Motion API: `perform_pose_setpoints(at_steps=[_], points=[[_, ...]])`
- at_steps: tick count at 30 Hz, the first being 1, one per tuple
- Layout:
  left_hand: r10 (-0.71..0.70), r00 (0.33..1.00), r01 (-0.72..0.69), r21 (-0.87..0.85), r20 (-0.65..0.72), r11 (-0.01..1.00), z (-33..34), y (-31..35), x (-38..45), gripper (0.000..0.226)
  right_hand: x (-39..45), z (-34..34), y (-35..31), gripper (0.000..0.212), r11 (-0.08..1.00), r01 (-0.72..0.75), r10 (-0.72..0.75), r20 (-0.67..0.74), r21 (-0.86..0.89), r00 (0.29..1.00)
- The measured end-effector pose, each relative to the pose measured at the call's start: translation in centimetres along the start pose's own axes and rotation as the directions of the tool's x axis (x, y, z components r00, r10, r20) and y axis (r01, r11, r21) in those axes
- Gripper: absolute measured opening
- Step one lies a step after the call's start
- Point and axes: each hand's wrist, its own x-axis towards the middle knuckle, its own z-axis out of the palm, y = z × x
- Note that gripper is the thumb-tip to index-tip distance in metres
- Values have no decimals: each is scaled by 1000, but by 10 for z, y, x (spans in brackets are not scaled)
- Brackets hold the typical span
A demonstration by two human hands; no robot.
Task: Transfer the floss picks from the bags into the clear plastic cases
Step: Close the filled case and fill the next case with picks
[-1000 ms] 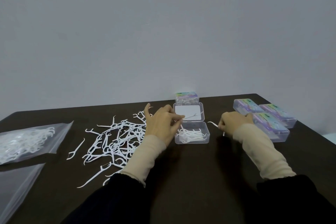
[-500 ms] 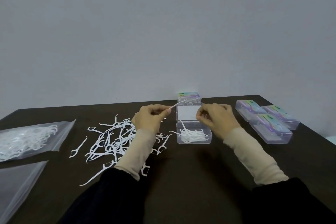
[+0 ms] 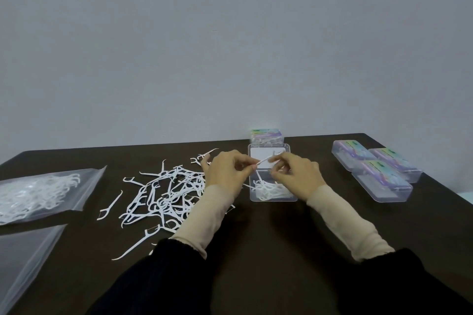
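Both hands (image 3: 266, 170) pinch one floss pick (image 3: 266, 160).

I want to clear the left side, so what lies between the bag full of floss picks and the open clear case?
In the head view, a loose pile of white floss picks lies on the dark table between them.

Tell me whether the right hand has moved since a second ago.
Yes. The right hand has moved left, from right of the open case to over it, meeting the left hand on a floss pick.
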Motion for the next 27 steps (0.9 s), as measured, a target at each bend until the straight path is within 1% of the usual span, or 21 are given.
perform_pose_setpoints(at_steps=[2,3,4,5,7,9,11,14,15,18,20,22,24,27], points=[[11,1000,-11,35,13,999,0,0,0,11,2,-3,2,25,964,-29,32,-8,264,999],[18,1000,-19,53,18,998,0,0,0,12,1,-5,2,26,935,-21,25,-7,354,1000],[25,999,-27,68,21,997,1,-1,0,12,1,-7,3,23,922,-1,7,-14,388,1000],[30,999,-32,78,25,996,1,-1,0,12,1,-9,4,16,924,21,-13,-23,383,1000],[31,999,-34,79,34,996,2,-1,-1,14,1,-10,7,6,937,29,-17,-38,348,999],[28,998,-31,54,61,998,2,-1,0,22,4,-10,12,10,954,-10,32,-69,299,997],[27,993,-31,30,114,999,0,-3,1,29,6,-11,19,17,974,-70,97,-116,215,988],[35,981,-40,24,190,999,-7,-9,4,19,8,-15,25,12,986,-142,152,-131,86,980],[30,978,-29,-12,207,1000,-9,-12,4,19,8,-16,25,11,985,-162,168,-124,55,978],[-10,965,49,-141,262,989,-14,-23,6,35,8,-13,25,11,979,-202,197,-116,-26,973],[-35,953,72,-113,302,991,-16,-24,6,37,7,-9,22,16,978,-203,197,-94,-50,976],[-70,955,77,-12,289,997,-21,-21,5,32,6,-7,18,21,979,-191,187,-61,-74,980],[-91,957,78,56,277,995,-24,-19,3,25,3,-5,13,22,974,-160,156,-35,-161,987],[-95,952,88,38,291,995,-26,-19,3,16,0,-3,9,23,958,-112,94,-80,-264,992]])
